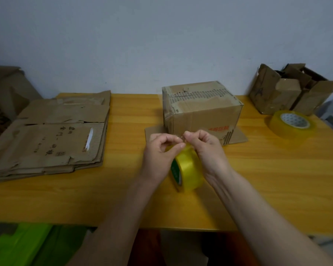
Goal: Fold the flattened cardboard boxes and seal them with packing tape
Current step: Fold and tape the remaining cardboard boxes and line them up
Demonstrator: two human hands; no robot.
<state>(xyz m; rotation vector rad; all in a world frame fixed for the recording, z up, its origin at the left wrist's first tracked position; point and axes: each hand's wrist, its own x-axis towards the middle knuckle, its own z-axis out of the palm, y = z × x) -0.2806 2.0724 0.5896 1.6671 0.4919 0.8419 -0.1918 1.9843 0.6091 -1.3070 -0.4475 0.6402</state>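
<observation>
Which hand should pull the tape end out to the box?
Right hand, probably: it pinches the free end just before the box. Left hand is at the roll and can steady it.

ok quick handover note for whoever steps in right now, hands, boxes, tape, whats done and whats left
Left hand and right hand hold the tape roll above the table, fingers pinching at its loose end.
Folded box stands just behind the hands, old tape on top, bottom flaps splayed out.
Flat boxes are stacked on the left; a spare tape roll lies on the right by an open box.
Left: pull tape, seal this box, then fold and seal the stack.
</observation>
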